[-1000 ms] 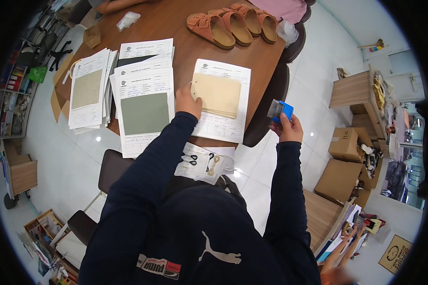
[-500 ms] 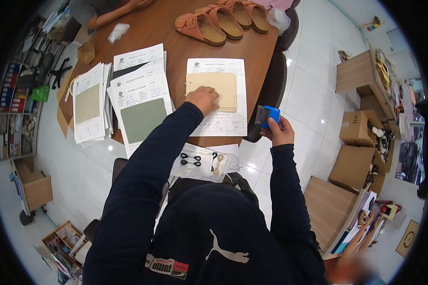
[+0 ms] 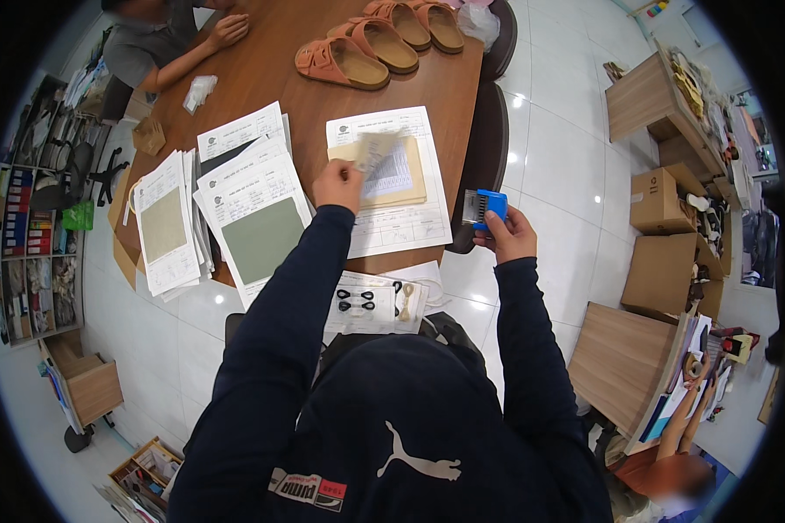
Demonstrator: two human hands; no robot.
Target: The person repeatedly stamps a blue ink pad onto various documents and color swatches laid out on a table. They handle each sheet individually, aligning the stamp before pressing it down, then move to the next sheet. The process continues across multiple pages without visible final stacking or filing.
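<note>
Pinching blurred paper slip [image 3: 377,148], poss. label, left hand [image 3: 338,185]; right hand [image 3: 506,234] grip round blue stapler [image 3: 486,207].

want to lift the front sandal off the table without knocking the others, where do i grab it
Judging by its pose, grip the nearest orange sandal across its strap, fingers pinching from above. It lies sole down at the near edge of the row on the wooden table, so come from the near side; the other sandals crowd its far side.

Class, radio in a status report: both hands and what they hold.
Left hand lifting a small pale slip off the tan swatch sheet. Right hand gripping blue stapler. Nothing between.
</note>
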